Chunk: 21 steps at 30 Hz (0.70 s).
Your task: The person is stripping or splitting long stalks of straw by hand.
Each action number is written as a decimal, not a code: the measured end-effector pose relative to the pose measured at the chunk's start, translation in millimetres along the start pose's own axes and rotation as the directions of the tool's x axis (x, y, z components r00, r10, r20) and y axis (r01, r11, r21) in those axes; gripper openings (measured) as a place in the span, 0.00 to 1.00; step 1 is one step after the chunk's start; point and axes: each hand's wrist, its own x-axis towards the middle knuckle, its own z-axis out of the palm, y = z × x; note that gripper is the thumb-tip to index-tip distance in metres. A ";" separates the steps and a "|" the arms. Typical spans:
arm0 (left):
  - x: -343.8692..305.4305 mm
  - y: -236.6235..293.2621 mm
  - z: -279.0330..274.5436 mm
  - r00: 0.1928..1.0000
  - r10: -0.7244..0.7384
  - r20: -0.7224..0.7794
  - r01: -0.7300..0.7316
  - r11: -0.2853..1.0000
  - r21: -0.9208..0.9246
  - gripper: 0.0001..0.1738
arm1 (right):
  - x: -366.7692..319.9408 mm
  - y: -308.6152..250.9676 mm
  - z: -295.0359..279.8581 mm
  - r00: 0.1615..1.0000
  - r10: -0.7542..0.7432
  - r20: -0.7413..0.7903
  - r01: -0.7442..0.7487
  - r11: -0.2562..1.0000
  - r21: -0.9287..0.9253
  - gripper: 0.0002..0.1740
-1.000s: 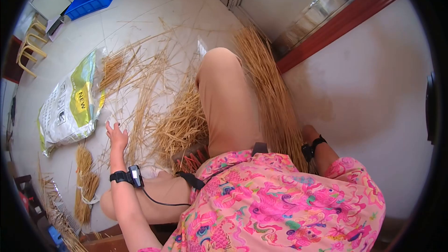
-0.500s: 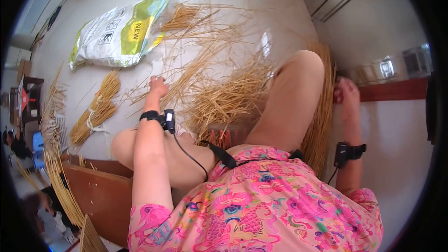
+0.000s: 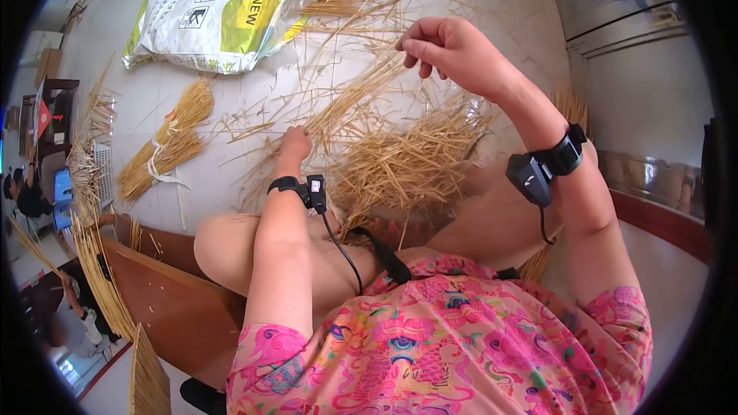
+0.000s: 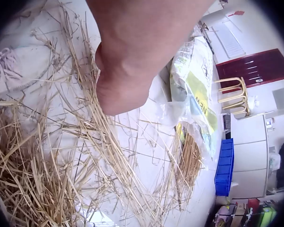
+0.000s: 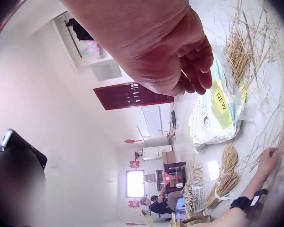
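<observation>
I sit on the floor over a loose straw pile [image 3: 400,161]. My left hand [image 3: 295,141] is down on the floor at the pile's left edge. Its fingers are curled under around a sheaf of long straw stems [image 3: 357,92] that fan away from it. In the left wrist view only the back of that hand [image 4: 123,71] shows above the scattered straw [image 4: 42,179]. My right hand [image 3: 442,48] hovers in the air above the pile with its fingers loosely curled. In the right wrist view no straw shows in the right hand [image 5: 180,56].
A tied straw bundle [image 3: 165,150] lies on the floor to the left. A white and green sack [image 3: 231,4] lies beyond it. More straw is stacked along the left edge [image 3: 88,184]. A wooden board [image 3: 177,300] is by my left knee, and a wall [image 3: 653,107] runs on the right.
My right hand has left the straw by the wall and swung up over the pile. My left hand stays at the stems. The view has turned left.
</observation>
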 end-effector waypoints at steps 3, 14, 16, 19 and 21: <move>1.3 -0.3 10.3 0.997 0.009 -0.081 -0.013 0.998 -0.054 0.09 | 16.4 12.2 -0.4 1.000 0.019 0.007 -0.018 0.989 -0.149 0.12; 19.6 10.1 48.1 0.940 -0.069 -0.335 0.044 0.996 -0.084 0.07 | 18.0 8.2 2.5 0.997 0.024 -0.076 -0.049 0.940 -0.338 0.09; 17.6 15.8 50.2 0.949 -0.087 -0.302 0.059 0.993 -0.103 0.07 | 17.4 10.0 5.5 0.997 0.007 -0.082 -0.034 0.944 -0.329 0.09; 13.4 24.3 49.0 0.962 -0.074 -0.264 0.052 0.995 -0.089 0.06 | 17.0 8.4 9.1 0.997 0.013 -0.075 -0.037 0.944 -0.329 0.08; 11.3 29.0 48.8 0.957 -0.079 -0.277 0.060 0.995 -0.077 0.05 | 18.6 7.4 9.6 0.998 0.012 -0.069 -0.035 0.940 -0.339 0.08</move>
